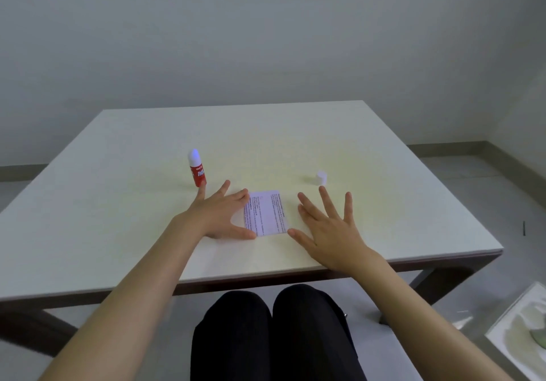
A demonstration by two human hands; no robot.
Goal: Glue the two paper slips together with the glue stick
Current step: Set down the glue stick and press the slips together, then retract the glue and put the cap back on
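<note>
A printed paper slip (pixel 267 212) lies flat near the table's front edge; whether a second slip lies under it cannot be told. My left hand (pixel 220 216) rests spread beside it, with thumb and forefinger touching its left edge. To the right of the slip, my right hand (pixel 328 227) hovers with fingers apart, holding nothing. A red glue stick (pixel 197 169) with a white top stands upright just beyond my left fingertips. Its small white cap (pixel 320 177) lies on the table past my right hand.
The white table (pixel 147 203) stands against a pale wall. My knees in dark trousers (pixel 271 330) are under its front edge. A pale tray-like object (pixel 520 333) lies on the floor at lower right.
</note>
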